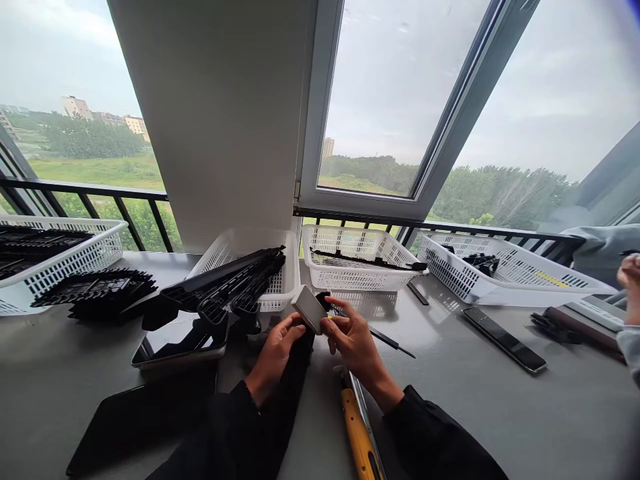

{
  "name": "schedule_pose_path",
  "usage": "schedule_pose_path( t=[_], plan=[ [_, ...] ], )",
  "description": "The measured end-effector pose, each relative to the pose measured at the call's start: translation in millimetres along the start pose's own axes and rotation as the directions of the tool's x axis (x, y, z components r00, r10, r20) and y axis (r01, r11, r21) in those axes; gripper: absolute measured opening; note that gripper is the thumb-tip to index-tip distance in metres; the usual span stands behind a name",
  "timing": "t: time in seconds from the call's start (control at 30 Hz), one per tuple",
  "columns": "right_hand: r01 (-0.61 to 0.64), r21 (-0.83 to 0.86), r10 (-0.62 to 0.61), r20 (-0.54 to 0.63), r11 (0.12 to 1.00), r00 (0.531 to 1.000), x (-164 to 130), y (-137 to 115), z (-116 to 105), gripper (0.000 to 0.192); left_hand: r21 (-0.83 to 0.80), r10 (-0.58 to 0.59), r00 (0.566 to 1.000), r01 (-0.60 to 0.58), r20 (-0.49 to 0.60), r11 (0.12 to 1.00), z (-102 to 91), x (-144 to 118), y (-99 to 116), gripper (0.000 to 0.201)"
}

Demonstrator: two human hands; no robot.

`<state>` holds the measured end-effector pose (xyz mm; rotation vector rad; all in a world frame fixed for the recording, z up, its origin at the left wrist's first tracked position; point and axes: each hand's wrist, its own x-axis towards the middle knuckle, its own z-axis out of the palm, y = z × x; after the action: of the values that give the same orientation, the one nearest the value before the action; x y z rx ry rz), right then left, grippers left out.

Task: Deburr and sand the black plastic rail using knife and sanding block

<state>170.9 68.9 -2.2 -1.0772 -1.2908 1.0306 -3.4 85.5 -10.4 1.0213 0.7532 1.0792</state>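
Both hands gripped one small grey block, held just above the table: left hand clenched on its lower edge, right hand pinching its right side by a black part. Long black strip ran under the left wrist. Progress looked partial: black frames piled in the near basket and loose at left, middle basket nearly bare. Yellow-handled tool lay untouched.

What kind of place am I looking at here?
Probably a small assembly or repair workbench set by a window. White plastic baskets of black plastic parts line the grey table, both hands, left hand and right hand, hold a small grey block, and a co-worker's hand shows at the right.
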Motion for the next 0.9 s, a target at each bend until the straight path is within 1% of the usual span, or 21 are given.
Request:
schedule_pose_path(
  t=[0.07,0.13,0.2,0.27,0.37,0.43,0.5,0.53,0.6,0.67,0.7,0.73,0.8,0.87,0.9],
  plan=[
    [0.012,-0.003,-0.012,-0.01,1.0,1.0,-0.3,-0.2,0.0,0.042,0.003,-0.036,0.999,0.036,-0.008,0.999,-0.6,-2.4,0.1,0.031],
    [0.013,0.001,-0.013,-0.003,1.0,1.0,-1.0,-0.9,0.6,0.037,0.002,-0.078,0.997,0.078,-0.002,0.997,0.6,-5.5,-1.0,0.034],
    [0.019,-0.014,-0.019,0.034,1.0,0.999,-2.0,-1.6,1.4,0.035,0.001,-0.106,0.994,0.106,0.022,0.994,3.0,-8.0,-1.3,0.04],
    [0.032,-0.041,-0.028,0.088,0.999,0.996,-2.9,-1.7,2.0,0.038,0.002,-0.103,0.994,0.103,0.044,0.995,5.0,-9.3,-0.1,0.044],
    [0.061,-0.093,-0.047,0.153,0.994,0.987,-3.6,-0.7,2.0,0.042,0.005,-0.066,0.997,0.065,0.052,0.998,5.3,-9.3,2.1,0.055],
    [0.086,-0.13,-0.064,0.165,0.988,0.984,-3.3,0.1,1.2,0.032,0.001,-0.052,0.998,0.052,0.045,0.999,4.3,-8.4,1.4,0.057],
    [0.114,-0.155,-0.092,0.142,0.981,0.986,-2.5,0.0,-0.5,0.016,-0.014,-0.054,0.998,0.054,0.025,0.998,3.2,-7.2,-1.6,0.051],
    [0.125,-0.159,-0.107,0.117,0.979,0.987,-2.0,-0.4,-1.5,0.012,-0.024,-0.058,0.998,0.059,0.015,0.998,2.9,-6.5,-3.5,0.047],
    [0.15,-0.17,-0.144,0.046,0.974,0.988,-1.4,-2.0,-3.4,0.015,-0.045,-0.066,0.998,0.066,-0.006,0.997,2.7,-5.4,-7.1,0.04],
    [0.189,-0.224,-0.203,-0.039,0.956,0.979,-1.8,-3.3,-4.0,0.018,-0.064,-0.068,0.997,0.067,-0.024,0.996,3.0,-4.5,-9.1,0.038],
    [0.213,-0.262,-0.233,-0.048,0.941,0.971,-2.5,-3.6,-3.6,0.02,-0.075,-0.065,0.997,0.063,-0.037,0.995,3.1,-4.1,-9.4,0.037],
    [0.24,-0.302,-0.258,-0.019,0.922,0.966,-3.4,-3.5,-2.6,0.02,-0.086,-0.059,0.997,0.054,-0.055,0.995,3.1,-3.6,-9.2,0.037],
    [0.305,-0.352,-0.278,0.127,0.885,0.952,-5.7,-2.6,0.1,0.023,-0.109,-0.039,0.994,0.028,-0.101,0.994,2.8,-2.3,-8.2,0.038],
    [0.347,-0.354,-0.255,0.279,0.869,0.926,-8.0,-2.0,2.9,0.034,-0.13,-0.025,0.989,0.006,-0.148,0.991,2.4,-0.7,-7.2,0.041],
    [0.356,-0.354,-0.247,0.317,0.865,0.916,-9.0,-2.2,3.9,0.038,-0.14,-0.023,0.986,-0.001,-0.167,0.99,2.2,0.0,-6.8,0.042]
  ],
)
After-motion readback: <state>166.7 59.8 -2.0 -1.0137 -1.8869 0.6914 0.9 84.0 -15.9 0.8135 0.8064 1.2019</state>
